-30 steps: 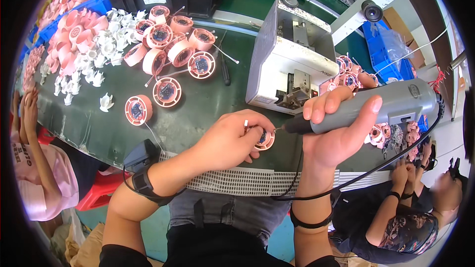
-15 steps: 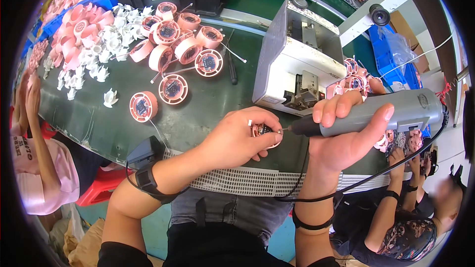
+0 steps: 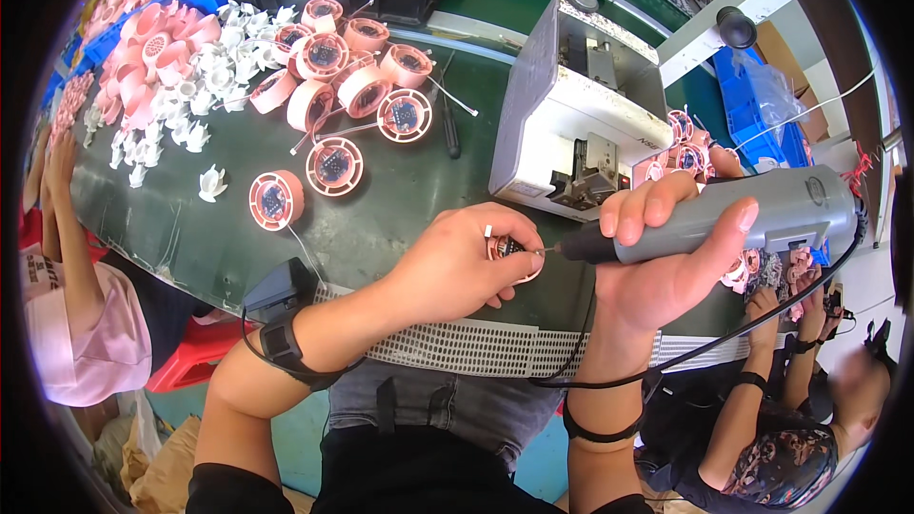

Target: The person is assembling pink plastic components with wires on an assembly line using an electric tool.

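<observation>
My left hand (image 3: 462,262) is closed around a small pink round housing (image 3: 497,246) with a circuit board inside, above the near part of the green table. Most of the housing is hidden by my fingers and thumb. In my right hand (image 3: 657,271) is a grey electric screwdriver (image 3: 752,219), lying across the palm with the fingers wrapped over it. Its thin bit points left and meets the housing's edge beside my left thumb. Whether a screw sits at the tip is too small to tell.
Pink round housings with circuit boards (image 3: 333,167) lie at the left, before piles of white petal-shaped parts (image 3: 211,184) and pink parts (image 3: 157,48). A white machine (image 3: 581,109) stands ahead. A loose screwdriver (image 3: 450,128) lies near it. A black cable (image 3: 752,324) crosses my right forearm. Co-workers sit at both sides.
The view has shifted slightly, so the machine appears a little farther right. Both hands keep nearly the same pose, with the screwdriver bit still at the housing.
</observation>
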### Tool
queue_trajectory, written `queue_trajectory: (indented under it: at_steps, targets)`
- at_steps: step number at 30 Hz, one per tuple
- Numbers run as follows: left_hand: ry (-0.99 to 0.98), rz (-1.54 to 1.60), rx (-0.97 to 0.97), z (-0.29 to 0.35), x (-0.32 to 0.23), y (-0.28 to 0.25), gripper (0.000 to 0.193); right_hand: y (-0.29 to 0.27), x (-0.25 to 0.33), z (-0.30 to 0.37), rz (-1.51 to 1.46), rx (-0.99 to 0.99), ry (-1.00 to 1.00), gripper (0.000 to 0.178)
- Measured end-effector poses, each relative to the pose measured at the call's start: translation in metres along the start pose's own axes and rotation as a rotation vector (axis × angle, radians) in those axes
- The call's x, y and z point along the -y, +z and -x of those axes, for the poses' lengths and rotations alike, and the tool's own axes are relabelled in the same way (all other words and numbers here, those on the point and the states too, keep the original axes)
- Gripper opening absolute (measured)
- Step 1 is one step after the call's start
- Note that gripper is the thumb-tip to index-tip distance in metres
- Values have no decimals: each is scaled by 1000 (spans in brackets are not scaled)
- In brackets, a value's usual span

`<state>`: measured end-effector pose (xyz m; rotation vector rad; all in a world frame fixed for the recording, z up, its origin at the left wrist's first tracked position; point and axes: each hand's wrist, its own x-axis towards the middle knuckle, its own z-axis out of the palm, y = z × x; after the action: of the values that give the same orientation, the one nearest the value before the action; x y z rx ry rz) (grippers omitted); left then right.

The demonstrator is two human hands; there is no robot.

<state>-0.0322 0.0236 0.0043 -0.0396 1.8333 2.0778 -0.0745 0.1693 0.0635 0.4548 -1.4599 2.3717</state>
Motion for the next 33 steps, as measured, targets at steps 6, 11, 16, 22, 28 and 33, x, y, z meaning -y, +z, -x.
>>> queue_trajectory:
  at_steps: [6, 11, 16, 22, 28, 33]
  targets:
    - [-6, -7, -3, 0, 0, 0, 13, -2, 0, -1, 0, 18, 1, 50]
    - [28, -9, -3, 0, 0, 0, 12, -2, 0, -1, 20, 27, 13, 50]
    - [31, -57, 10, 1, -1, 0, 17, -1, 0, 2, 44, 21, 13, 50]
    - [-46, 54, -15, -3, 1, -2, 27, -2, 1, 5, -2, 40, 23, 52]
    - [17, -41, -23, -3, 6, -1, 28, 6, -5, 14, 22, 93, 75, 54]
    - [27, -68, -28, -2, 4, -1, 29, 2, -10, 13, 54, 145, 97, 55]
